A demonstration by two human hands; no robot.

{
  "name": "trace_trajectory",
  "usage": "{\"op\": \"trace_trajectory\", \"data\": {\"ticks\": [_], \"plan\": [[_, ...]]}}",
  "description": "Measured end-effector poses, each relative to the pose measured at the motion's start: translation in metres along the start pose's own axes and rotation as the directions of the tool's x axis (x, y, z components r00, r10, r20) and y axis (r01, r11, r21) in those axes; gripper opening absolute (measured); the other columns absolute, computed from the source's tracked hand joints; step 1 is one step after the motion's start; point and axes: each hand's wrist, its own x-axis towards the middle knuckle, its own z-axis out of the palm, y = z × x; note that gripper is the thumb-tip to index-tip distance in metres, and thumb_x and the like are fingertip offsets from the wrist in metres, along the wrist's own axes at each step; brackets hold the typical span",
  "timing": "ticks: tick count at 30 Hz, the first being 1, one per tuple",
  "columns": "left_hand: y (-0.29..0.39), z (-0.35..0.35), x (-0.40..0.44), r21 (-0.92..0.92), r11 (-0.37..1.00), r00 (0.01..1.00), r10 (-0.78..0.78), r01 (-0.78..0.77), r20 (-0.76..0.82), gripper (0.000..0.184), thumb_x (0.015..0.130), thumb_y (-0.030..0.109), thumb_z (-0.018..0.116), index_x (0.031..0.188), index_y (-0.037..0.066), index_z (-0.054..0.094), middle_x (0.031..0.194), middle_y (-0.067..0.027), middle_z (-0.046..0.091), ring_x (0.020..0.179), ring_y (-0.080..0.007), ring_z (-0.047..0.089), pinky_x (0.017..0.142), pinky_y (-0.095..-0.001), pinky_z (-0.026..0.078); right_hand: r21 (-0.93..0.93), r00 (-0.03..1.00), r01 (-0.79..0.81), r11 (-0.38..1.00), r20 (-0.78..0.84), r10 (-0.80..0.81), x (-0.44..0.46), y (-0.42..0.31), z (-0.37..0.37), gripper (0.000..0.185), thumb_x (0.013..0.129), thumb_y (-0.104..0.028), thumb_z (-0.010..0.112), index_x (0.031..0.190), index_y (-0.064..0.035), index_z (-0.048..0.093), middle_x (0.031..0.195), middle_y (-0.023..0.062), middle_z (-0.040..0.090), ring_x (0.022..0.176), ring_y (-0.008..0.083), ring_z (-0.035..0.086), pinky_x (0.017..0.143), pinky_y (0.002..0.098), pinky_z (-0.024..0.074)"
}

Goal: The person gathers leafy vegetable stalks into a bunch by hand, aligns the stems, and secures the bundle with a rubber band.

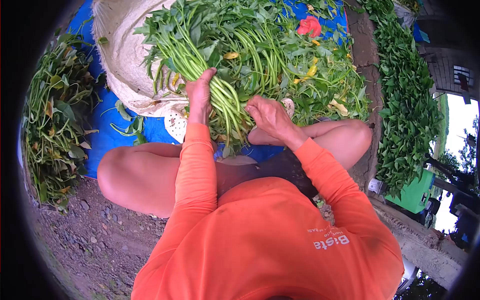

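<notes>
A bunch of long green stems with leaves [220, 92] lies across the space in front of me, its leafy end pointing up and left. My left hand [200, 92] is wrapped round the stems near their middle, thumb on top. Close to the cut ends at the right, my right hand [272, 116] has its fingers curled together; what they hold, if anything, is too small to make out. Beyond both hands spreads a big heap of loose leafy stems [320, 75] with some yellow leaves.
A pale woven sack [122, 65] lies on a blue tarp [107, 131]. More greens are piled at the left [57, 120] and along the right [407, 100]. A red crumpled item [309, 26] sits on the heap. My crossed legs [137, 172] frame the work, with gravel [100, 230] behind.
</notes>
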Motion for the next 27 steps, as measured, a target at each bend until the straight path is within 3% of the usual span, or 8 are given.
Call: {"op": "trace_trajectory", "data": {"ticks": [6, 9, 13, 15, 17, 20, 22, 27], "plan": [[0.017, -0.005, 0.005, -0.019, 0.995, 0.995, 0.100, -0.100, -0.002, 0.026, 0.088, 0.005, 0.083, 0.109, -0.005, 0.072, 0.092, -0.0094, 0.075, 0.074, -0.0193, 0.073, 0.067, -0.0332, 0.061, 0.327, 0.947, -0.247, 0.912, 0.279, 0.156, 0.015, -0.015, -0.019, 0.020, 0.105, -0.020, 0.075, 0.099, -0.0008, 0.074, 0.075, -0.0002, 0.064, 0.068, 0.0072, 0.052, 0.062, 0.0301, 0.0460], [0.023, -0.005, 0.003, -0.017, 0.995, 0.994, 0.103, -0.103, -0.025, 0.025, 0.089, 0.006, 0.083, 0.108, -0.005, 0.072, 0.090, -0.0092, 0.075, 0.073, -0.0194, 0.072, 0.067, -0.0329, 0.061, 0.418, 0.934, -0.246, 0.875, 0.344, 0.098, 0.018, 0.000, -0.016, 0.019, 0.104, -0.019, 0.075, 0.097, -0.0017, 0.074, 0.081, -0.0013, 0.067, 0.074, 0.0059, 0.054, 0.067, 0.0287, 0.0472], [0.027, -0.021, 0.023, -0.035, 0.997, 0.993, 0.069, -0.072, -0.091, 0.024, 0.090, 0.007, 0.084, 0.107, -0.006, 0.072, 0.090, -0.0101, 0.076, 0.072, -0.0205, 0.073, 0.066, -0.0344, 0.062, 0.176, 0.880, -0.157, 0.972, 0.471, 0.057, 0.018, -0.011, -0.066, 0.020, 0.099, -0.018, 0.076, 0.104, 0.0010, 0.074, 0.090, 0.0067, 0.073, 0.080, 0.0145, 0.065, 0.076, 0.0327, 0.0537], [0.041, -0.034, 0.033, -0.042, 0.986, 0.983, 0.155, -0.160, -0.099, 0.025, 0.090, 0.008, 0.084, 0.105, -0.007, 0.072, 0.089, -0.0120, 0.076, 0.073, -0.0218, 0.075, 0.067, -0.0368, 0.063, 0.038, 0.879, -0.294, 0.955, 0.404, 0.254, 0.013, 0.016, -0.089, 0.025, 0.097, -0.022, 0.076, 0.108, 0.0012, 0.075, 0.095, 0.0143, 0.076, 0.089, 0.0225, 0.073, 0.084, 0.0381, 0.0579], [0.065, -0.040, 0.030, 0.016, 0.974, 0.963, 0.225, -0.226, -0.150, 0.027, 0.090, 0.009, 0.084, 0.106, -0.008, 0.073, 0.090, -0.0131, 0.076, 0.074, -0.0228, 0.075, 0.068, -0.0365, 0.063, -0.524, 0.986, -0.119, 0.843, 0.040, 0.164, 0.005, 0.088, -0.107, 0.027, 0.098, -0.024, 0.072, 0.110, -0.0009, 0.078, 0.100, 0.0211, 0.079, 0.098, 0.0307, 0.077, 0.092, 0.0414, 0.0591], [0.094, -0.033, 0.016, 0.123, 0.948, 0.932, 0.314, -0.295, -0.182, 0.023, 0.087, 0.006, 0.084, 0.102, -0.007, 0.074, 0.091, -0.0113, 0.075, 0.073, -0.0201, 0.071, 0.071, -0.0349, 0.060, -0.586, 0.937, -0.340, 0.735, -0.143, 0.320, 0.029, 0.116, -0.100, 0.021, 0.097, -0.017, 0.065, 0.103, -0.0006, 0.077, 0.111, 0.0252, 0.077, 0.111, 0.0428, 0.073, 0.102, 0.0490, 0.0552], [0.097, -0.032, 0.015, 0.160, 0.944, 0.938, 0.311, -0.287, -0.151, 0.024, 0.088, 0.006, 0.084, 0.105, -0.007, 0.074, 0.093, -0.0114, 0.076, 0.074, -0.0200, 0.072, 0.070, -0.0350, 0.060, -0.047, 0.911, -0.406, 0.913, 0.053, 0.408, 0.056, 0.121, -0.066, 0.023, 0.097, -0.015, 0.064, 0.111, -0.0035, 0.078, 0.114, 0.0263, 0.076, 0.110, 0.0441, 0.073, 0.102, 0.0502, 0.0551], [0.089, -0.024, 0.007, 0.173, 0.962, 0.971, 0.225, -0.209, -0.075, 0.026, 0.091, 0.010, 0.084, 0.107, -0.007, 0.073, 0.092, -0.0121, 0.077, 0.074, -0.0210, 0.074, 0.069, -0.0343, 0.061, -0.072, 0.793, -0.519, 0.852, -0.414, 0.448, 0.097, 0.168, 0.011, 0.026, 0.098, -0.025, 0.066, 0.110, -0.0036, 0.076, 0.111, 0.0224, 0.077, 0.109, 0.0447, 0.072, 0.095, 0.0515, 0.0568]]}}
